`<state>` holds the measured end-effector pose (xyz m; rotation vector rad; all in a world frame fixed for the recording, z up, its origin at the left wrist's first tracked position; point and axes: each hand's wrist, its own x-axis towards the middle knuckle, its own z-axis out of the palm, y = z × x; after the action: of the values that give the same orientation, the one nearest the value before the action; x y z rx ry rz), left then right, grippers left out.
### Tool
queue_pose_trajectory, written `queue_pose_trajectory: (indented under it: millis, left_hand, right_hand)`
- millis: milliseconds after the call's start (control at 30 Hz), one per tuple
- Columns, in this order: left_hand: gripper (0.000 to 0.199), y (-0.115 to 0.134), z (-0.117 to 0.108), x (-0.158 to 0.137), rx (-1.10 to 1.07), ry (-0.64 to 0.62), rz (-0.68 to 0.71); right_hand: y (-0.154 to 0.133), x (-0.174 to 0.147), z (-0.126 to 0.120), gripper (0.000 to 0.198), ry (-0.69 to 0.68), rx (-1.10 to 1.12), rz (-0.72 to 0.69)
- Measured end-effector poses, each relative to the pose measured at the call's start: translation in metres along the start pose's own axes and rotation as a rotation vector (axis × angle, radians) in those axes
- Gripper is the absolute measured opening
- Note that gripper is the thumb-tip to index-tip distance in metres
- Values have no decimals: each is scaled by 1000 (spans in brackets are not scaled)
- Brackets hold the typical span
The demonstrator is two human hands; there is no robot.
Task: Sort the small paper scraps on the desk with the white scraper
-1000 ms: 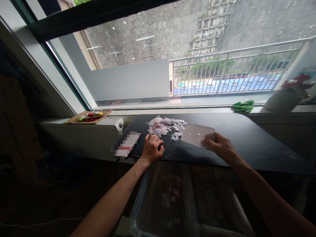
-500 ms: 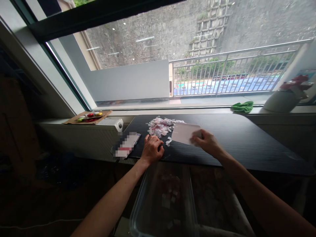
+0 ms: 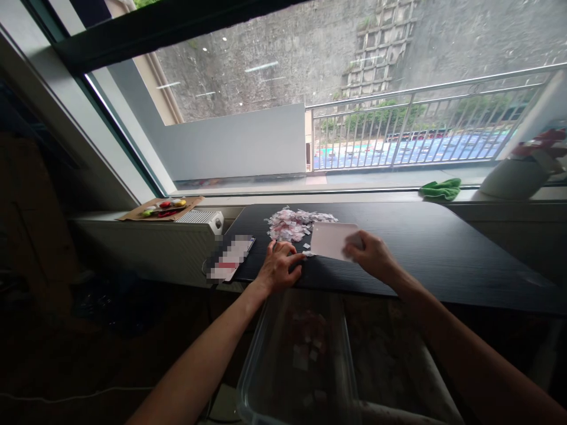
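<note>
scraps of paper [image 3: 290,223] lie heaped on the dark table [image 3: 420,248], toward its left end, with a few loose bits [image 3: 307,246] apart from the heap on its near side. from my end, i see the right hand [image 3: 371,252] gripping a pale card [image 3: 331,239] by its right side, fingers and thumb closed over it; i judge this leaves the opposite edge free and facing the scraps. whether the card's lower edge touches the table, i cannot tell. the left hand [image 3: 280,265] is at the near edge, fingers bent, just beside the loose bits; i cannot tell whether those fingers pinch anything. being there, it seems set as a stop on the near side of the heap. a clear box [image 3: 261,360] with scraps inside sits below that edge, within easy reach, i think. the phone [image 3: 233,258] lies left of the heap, probably out of the way.
</note>
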<state>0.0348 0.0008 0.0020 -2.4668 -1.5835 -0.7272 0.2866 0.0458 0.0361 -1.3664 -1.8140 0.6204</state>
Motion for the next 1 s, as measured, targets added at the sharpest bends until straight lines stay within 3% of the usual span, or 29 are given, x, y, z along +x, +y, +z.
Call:
queue_pose_trajectory:
  millis: [267,500,667,833,1000]
  left_hand:
    - [27,1,2,0,1,6,-7]
    - [32,2,-4,-1,36,16,60]
    - [33,20,-4,9,61,-39,136]
    - [31,35,2,16,32,-118,147]
    - [26,33,-2,5,27,-86,178]
  right_hand:
    - [-4,-14,-32,14,22,-139,91]
    - [0,-14,-33,16,61,-166,82]
    - [5,-13,-30,15,-1,-73,66]
    - [10,-15,-34,14,26,-102,90]
    - [9,-17,-39,16,61,-118,78]
